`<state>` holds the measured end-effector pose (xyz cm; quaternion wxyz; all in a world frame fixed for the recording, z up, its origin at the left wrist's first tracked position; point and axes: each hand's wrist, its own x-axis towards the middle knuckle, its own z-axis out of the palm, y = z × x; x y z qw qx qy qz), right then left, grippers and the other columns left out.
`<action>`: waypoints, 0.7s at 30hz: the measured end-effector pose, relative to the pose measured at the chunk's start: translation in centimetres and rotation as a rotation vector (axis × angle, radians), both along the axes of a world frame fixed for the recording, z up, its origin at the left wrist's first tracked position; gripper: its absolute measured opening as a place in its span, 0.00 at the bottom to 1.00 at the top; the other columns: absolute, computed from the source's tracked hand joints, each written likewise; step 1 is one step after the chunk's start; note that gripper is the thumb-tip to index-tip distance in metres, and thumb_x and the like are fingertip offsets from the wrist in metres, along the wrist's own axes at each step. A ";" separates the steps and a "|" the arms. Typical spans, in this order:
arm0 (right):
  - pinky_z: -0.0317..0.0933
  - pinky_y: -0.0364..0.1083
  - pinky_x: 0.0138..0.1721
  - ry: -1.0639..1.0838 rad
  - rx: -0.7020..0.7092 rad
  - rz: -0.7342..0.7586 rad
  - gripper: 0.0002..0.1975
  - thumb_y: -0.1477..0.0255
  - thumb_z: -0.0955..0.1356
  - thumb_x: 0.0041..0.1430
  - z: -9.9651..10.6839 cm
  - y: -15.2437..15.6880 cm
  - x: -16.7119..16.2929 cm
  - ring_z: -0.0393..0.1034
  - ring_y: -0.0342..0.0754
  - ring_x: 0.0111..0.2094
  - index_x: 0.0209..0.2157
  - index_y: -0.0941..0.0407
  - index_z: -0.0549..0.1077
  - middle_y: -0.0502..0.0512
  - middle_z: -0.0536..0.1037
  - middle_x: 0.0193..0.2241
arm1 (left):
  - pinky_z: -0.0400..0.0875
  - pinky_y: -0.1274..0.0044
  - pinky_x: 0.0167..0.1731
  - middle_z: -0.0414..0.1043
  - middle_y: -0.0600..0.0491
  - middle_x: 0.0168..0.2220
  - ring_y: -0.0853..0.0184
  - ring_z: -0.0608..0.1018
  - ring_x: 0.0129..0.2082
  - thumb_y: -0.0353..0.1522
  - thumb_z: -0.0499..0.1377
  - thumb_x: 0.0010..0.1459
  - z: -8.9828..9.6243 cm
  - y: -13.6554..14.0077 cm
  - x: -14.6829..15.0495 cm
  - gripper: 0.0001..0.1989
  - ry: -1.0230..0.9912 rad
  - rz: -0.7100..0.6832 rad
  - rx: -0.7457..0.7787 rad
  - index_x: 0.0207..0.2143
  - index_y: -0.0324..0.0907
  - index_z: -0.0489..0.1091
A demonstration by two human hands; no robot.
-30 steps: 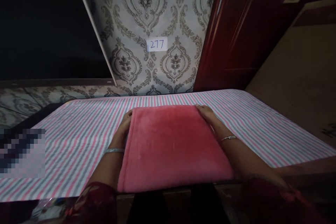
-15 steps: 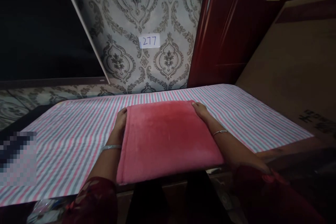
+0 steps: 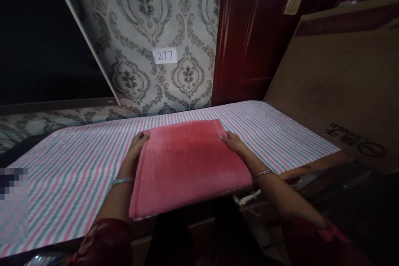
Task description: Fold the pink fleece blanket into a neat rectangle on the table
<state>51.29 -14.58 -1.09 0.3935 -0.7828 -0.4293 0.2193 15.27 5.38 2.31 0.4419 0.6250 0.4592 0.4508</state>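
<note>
A folded pink plush blanket (image 3: 193, 162) lies flat at the front of the striped cloth, its near edge at the front rim of the surface. My left hand (image 3: 139, 141) holds its left side near the far corner, thumb on top and the other fingers partly hidden beneath the side. On the opposite side, my right hand (image 3: 232, 140) grips the right edge a little below the far corner, its thumb resting on the plush. The undersides of both grips are out of sight.
A pink, white and grey striped cloth (image 3: 84, 166) covers the surface. Behind stand a patterned wall with a paper label (image 3: 165, 55), a dark screen (image 3: 52, 41) at left and a red door (image 3: 246, 41). A large cardboard box (image 3: 339, 75) borders the right side.
The view has turned to the right, showing more of the box. My right hand has slid slightly down the blanket's edge, its thumb further onto the top. Both hands still hold the blanket.
</note>
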 end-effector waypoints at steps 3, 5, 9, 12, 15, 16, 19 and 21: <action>0.65 0.50 0.53 0.018 0.012 -0.046 0.24 0.61 0.69 0.59 0.1 -0.1 0.3 0.73 0.57 0.52 0.53 0.59 0.74 0.61 0.80 0.49 | 0.71 0.67 0.49 0.79 0.48 0.35 0.54 0.78 0.45 0.49 0.67 0.41 0.3 0.3 -0.5 0.24 0.094 0.073 -0.010 0.33 0.40 0.75; 0.64 0.51 0.53 0.076 0.025 -0.065 0.26 0.58 0.69 0.59 0.3 -0.1 0.4 0.72 0.58 0.54 0.54 0.58 0.74 0.62 0.79 0.51 | 0.71 0.65 0.49 0.80 0.46 0.36 0.52 0.78 0.45 0.50 0.66 0.44 0.5 0.5 -1.1 0.23 0.157 0.088 -0.076 0.34 0.40 0.76; 0.67 0.50 0.50 0.252 0.038 -0.067 0.27 0.57 0.72 0.56 1.4 0.1 -0.1 0.75 0.59 0.50 0.53 0.58 0.75 0.63 0.80 0.49 | 0.74 0.64 0.46 0.80 0.44 0.40 0.50 0.79 0.45 0.51 0.67 0.46 0.9 0.5 -1.7 0.25 0.147 0.002 -0.191 0.38 0.41 0.76; 0.70 0.50 0.46 0.458 0.043 -0.077 0.24 0.60 0.72 0.58 2.5 0.2 -0.7 0.77 0.56 0.44 0.51 0.59 0.75 0.63 0.81 0.45 | 0.76 0.67 0.45 0.79 0.43 0.44 0.51 0.80 0.47 0.44 0.71 0.43 1.0 0.1 -1.3 0.26 0.025 -0.061 -0.206 0.43 0.41 0.74; 0.72 0.51 0.43 0.758 -0.027 -0.019 0.20 0.60 0.68 0.62 3.7 0.0 -1.4 0.79 0.54 0.37 0.47 0.62 0.76 0.64 0.83 0.37 | 0.77 0.67 0.44 0.80 0.43 0.44 0.53 0.81 0.46 0.38 0.73 0.40 1.4 -0.7 -0.6 0.29 -0.128 -0.157 -0.293 0.46 0.41 0.72; 0.72 0.52 0.43 0.850 -0.054 0.010 0.19 0.60 0.67 0.63 4.0 -0.1 -1.6 0.79 0.54 0.35 0.45 0.62 0.76 0.63 0.83 0.35 | 0.78 0.67 0.43 0.80 0.43 0.42 0.53 0.81 0.45 0.36 0.73 0.40 1.6 -1.1 -0.4 0.28 -0.166 -0.169 -0.338 0.45 0.41 0.72; 0.72 0.52 0.44 1.001 -0.118 0.047 0.16 0.63 0.65 0.65 4.7 -0.3 -2.0 0.79 0.52 0.31 0.41 0.61 0.77 0.62 0.83 0.31 | 0.79 0.66 0.41 0.81 0.43 0.36 0.50 0.82 0.42 0.34 0.72 0.40 2.5 -2.4 -0.3 0.22 -0.221 -0.200 -0.496 0.39 0.40 0.74; 0.72 0.50 0.44 0.977 -0.113 0.050 0.13 0.66 0.65 0.64 5.3 -0.3 -2.0 0.78 0.50 0.30 0.38 0.62 0.77 0.61 0.82 0.30 | 0.80 0.64 0.39 0.80 0.43 0.33 0.49 0.83 0.40 0.33 0.71 0.39 3.3 -3.2 -0.4 0.18 -0.252 -0.190 -0.506 0.36 0.39 0.74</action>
